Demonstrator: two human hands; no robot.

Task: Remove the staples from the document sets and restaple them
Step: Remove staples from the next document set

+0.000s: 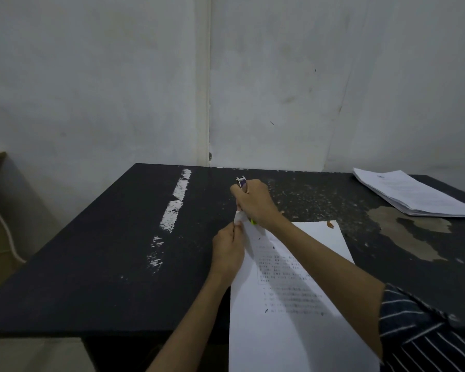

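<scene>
A person's left hand [227, 251] pinches the raised top-left corner of a printed document [293, 291] that lies on a scuffed black table [91, 251] and overhangs its near edge. The right hand [255, 202], fingers curled tight, grips a metal-and-purple tool [241, 182] just above that corner. A stack of papers [411, 193] lies well apart at the far right.
</scene>
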